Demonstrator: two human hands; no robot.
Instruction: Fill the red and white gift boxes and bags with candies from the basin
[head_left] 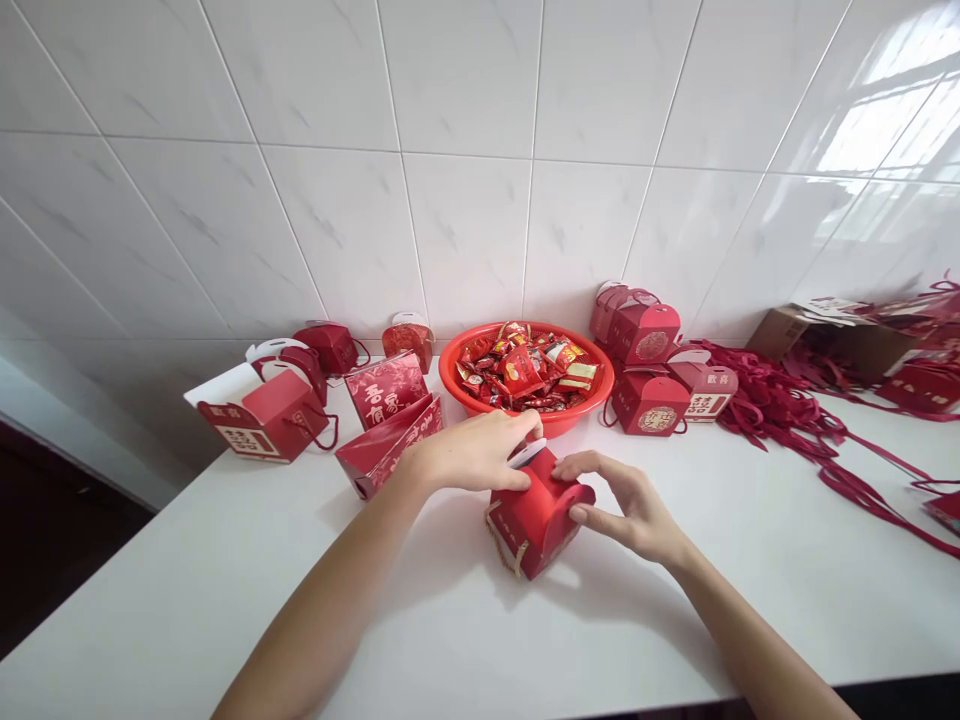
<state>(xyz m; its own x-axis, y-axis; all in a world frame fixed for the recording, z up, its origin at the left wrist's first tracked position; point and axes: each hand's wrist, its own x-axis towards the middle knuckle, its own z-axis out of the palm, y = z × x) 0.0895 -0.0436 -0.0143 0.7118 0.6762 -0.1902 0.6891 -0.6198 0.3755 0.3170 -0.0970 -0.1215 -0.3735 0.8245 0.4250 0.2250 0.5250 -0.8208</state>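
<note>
A small red gift box (534, 520) with a gold cord stands on the white table in front of me, its top flaps folded inward. My left hand (487, 450) grips its upper left side, fingers behind and thumb on the top. At the right side, my right hand (626, 505) pinches a rounded flap between thumb and fingers. Just behind the box is a red basket (570, 425) heaped with red-wrapped sweets (521, 370). An opened patterned red box (390, 440) lies left of my left hand.
More red boxes stand on the white table (420, 640) at the left (266, 415) and right of the basket (652, 402). Dark red ribbons (780, 400) lie heaped at the right, beside a brown carton (832, 340). A tiled wall (465, 220) rises behind.
</note>
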